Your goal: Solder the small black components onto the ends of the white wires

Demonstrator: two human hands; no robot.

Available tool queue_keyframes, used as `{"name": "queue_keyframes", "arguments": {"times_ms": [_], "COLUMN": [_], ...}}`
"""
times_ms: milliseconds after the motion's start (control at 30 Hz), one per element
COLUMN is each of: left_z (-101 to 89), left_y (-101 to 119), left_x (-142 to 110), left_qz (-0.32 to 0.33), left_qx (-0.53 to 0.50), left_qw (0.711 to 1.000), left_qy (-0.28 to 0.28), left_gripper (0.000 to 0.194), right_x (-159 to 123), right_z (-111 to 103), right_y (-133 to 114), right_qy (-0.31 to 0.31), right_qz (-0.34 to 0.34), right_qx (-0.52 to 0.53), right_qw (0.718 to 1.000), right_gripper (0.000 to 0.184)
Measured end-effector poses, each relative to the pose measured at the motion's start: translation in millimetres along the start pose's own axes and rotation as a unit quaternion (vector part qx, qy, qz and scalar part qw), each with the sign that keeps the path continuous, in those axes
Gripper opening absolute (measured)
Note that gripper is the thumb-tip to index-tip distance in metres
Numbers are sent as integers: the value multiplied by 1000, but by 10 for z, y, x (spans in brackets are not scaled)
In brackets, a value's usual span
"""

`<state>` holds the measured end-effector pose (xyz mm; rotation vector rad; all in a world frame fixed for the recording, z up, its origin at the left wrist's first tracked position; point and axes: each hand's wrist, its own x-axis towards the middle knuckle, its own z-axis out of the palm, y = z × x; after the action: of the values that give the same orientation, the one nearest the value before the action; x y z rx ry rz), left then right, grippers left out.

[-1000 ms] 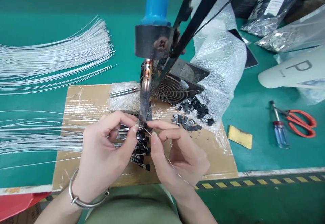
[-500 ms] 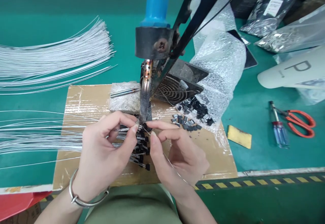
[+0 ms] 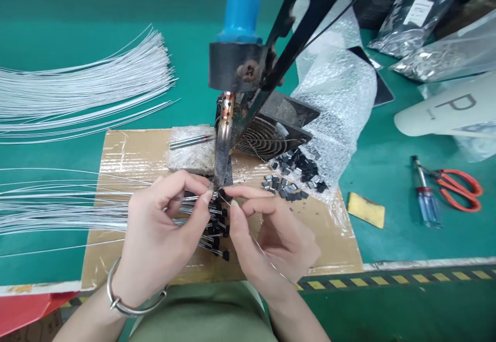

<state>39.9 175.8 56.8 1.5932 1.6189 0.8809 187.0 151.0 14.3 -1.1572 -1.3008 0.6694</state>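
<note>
A soldering iron (image 3: 223,151) with a blue handle hangs tip-down from a black bracket, its tip just above my fingertips. My left hand (image 3: 165,228) pinches the end of a thin wire (image 3: 189,198) right beside that tip; the small part at the wire's end is mostly hidden by my fingers. In my right hand (image 3: 275,233), thumb and index finger pinch a strand of solder wire (image 3: 259,245) that trails over the palm toward the wrist. Under both hands lie several white wires (image 3: 58,217) ending in small black connectors (image 3: 219,231).
A cardboard sheet (image 3: 127,166) covers the middle of the green bench. A fan (image 3: 263,135) and a rosin-like block (image 3: 189,158) stand behind the hands. Loose black parts (image 3: 287,189) and bubble wrap (image 3: 333,99) lie right, then scissors (image 3: 461,189), a screwdriver (image 3: 426,197) and a yellow sponge (image 3: 366,210).
Both hands keep almost the same pose at the iron tip. The whole view shifts very slightly; nothing is visibly picked up or let go.
</note>
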Motion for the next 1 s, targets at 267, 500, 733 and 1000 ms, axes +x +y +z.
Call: {"name": "queue_keyframes", "arguments": {"times_ms": [267, 500, 733, 1000], "left_z": [20, 22, 4, -20], "left_y": [-15, -29, -66, -268], "left_x": [-19, -11, -16, -180], "left_qz": [5, 0, -10, 88], "left_qx": [-8, -11, -13, 85], "left_qw": [1000, 1000, 1000, 991], "left_qy": [-1, -4, -22, -44], "left_gripper": [11, 11, 11, 11], "right_x": [-6, 7, -15, 32], "right_z": [1, 11, -74, -615], "right_y": [-11, -11, 28, 400], "right_qy": [3, 9, 2, 28], "right_qz": [5, -2, 20, 56], "right_qx": [-6, -9, -9, -266], "right_qw": [1000, 1000, 1000, 962], "right_gripper": [20, 19, 18, 16]}}
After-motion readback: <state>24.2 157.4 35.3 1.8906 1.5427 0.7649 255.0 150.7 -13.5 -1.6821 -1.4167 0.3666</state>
